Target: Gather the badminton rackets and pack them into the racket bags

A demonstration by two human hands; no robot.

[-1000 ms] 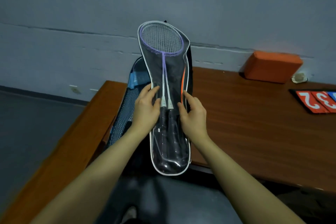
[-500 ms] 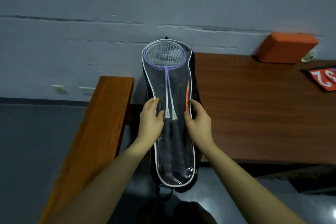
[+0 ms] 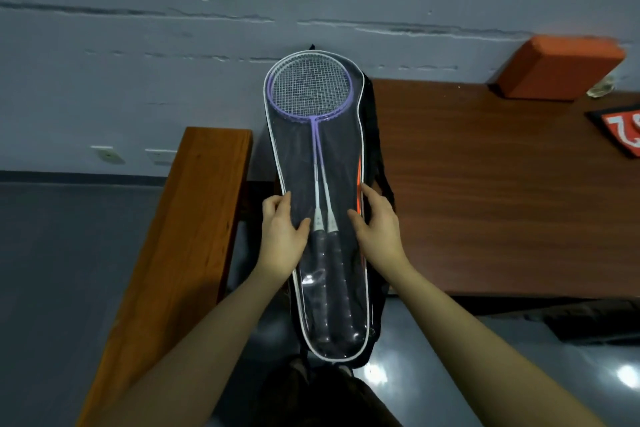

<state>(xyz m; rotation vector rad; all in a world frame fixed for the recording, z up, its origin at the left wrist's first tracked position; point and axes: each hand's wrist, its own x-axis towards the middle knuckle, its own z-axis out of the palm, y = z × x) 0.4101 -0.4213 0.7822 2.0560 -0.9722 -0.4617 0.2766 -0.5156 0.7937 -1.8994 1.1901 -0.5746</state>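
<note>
From my head view, the clear racket sleeve (image 3: 313, 281) stands nearly upright in front of me, its long axis running from the grips low near my legs up to the heads against the grey wall (image 3: 138, 80); two badminton rackets (image 3: 311, 90) lie inside it, purple frames stacked at the top, dark grips side by side at the bottom; behind it is the black racket bag (image 3: 375, 163), showing along the sleeve's right edge with an orange strip, and leaning at the left end of the tabletop (image 3: 485, 184), in the gap between that end and the wooden bench (image 3: 194, 218).

My left hand (image 3: 282, 236) grips the sleeve's left edge, thumb on the front face just beside the left cone of the shafts; my right hand (image 3: 375, 229) holds the right edge, fingers curled round it and thumb on the front; both sit level with each other at mid-length, about where shafts meet grips.

So the sleeve lies between my hands, and the black bag directly behind it; I judge the next move is to slide it along that same long axis into the bag; neither hand is nearer. Whether the bag's mouth is open I cannot tell; the sleeve hides it.
</note>
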